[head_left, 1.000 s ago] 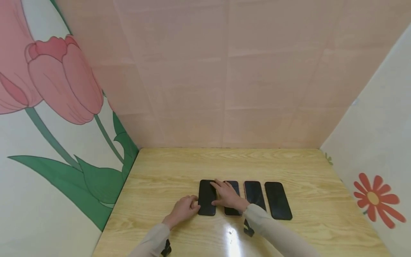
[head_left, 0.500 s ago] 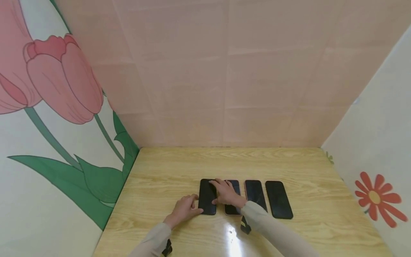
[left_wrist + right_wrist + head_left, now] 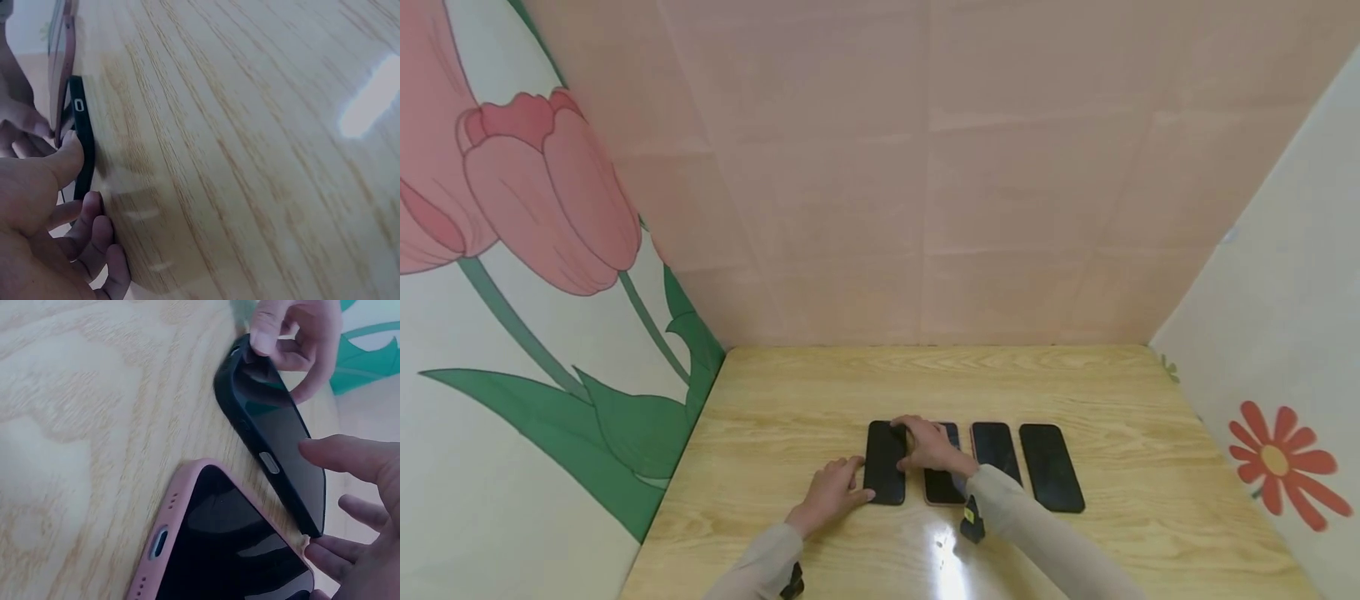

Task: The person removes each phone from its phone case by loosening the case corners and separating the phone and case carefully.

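Note:
A phone in a black case lies screen up at the left end of a row of phones. My left hand holds its near left corner, thumb along the near short edge by the charging port and fingers at the left side. From the other side my right hand grips it, index finger bent at the far right corner and thumb at the right long edge by the side button. Under the right hand and wrist lies a pink-cased phone, dark screen up, partly hidden in the head view.
Right of these lie a pink-edged phone, its lower part near the right sleeve, and a black phone. The wooden table meets a pink back wall, with flower-printed walls on both sides.
My left thumb has slid right along the black-cased phone's near edge. My right index finger has bent more at the far corner. The phones stay practically in place.

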The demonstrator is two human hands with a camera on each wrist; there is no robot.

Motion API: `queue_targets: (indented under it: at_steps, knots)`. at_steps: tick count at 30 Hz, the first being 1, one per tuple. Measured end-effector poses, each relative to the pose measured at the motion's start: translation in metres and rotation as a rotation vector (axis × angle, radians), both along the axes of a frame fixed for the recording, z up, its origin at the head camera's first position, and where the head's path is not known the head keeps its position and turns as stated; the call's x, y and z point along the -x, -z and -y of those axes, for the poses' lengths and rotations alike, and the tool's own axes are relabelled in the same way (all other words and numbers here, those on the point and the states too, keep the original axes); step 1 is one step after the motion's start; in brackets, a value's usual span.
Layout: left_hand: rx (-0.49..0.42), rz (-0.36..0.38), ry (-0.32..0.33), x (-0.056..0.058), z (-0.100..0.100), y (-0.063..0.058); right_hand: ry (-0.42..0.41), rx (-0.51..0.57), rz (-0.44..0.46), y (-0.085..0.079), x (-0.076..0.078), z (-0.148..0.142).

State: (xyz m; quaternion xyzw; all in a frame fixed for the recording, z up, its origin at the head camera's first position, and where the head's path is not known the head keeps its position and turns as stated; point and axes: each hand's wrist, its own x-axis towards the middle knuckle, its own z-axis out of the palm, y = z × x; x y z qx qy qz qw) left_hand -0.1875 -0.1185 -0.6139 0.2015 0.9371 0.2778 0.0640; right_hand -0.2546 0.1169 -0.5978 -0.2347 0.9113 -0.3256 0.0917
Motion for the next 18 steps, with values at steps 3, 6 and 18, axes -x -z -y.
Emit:
queue_targets:
  at_steps: [3, 6, 18]
  knots:
    - [0.01, 0.019, -0.006, -0.001, -0.001, -0.002, 0.014, 0.071, 0.034, -0.004, 0.0, -0.002]
    - [0.01, 0.041, -0.013, -0.001, -0.002, -0.002, 0.05, 0.121, 0.061, -0.006, -0.001, -0.002]
    - [-0.17, 0.061, 0.021, -0.001, -0.007, -0.005, 0.132, 0.443, 0.225, -0.013, -0.005, 0.005]
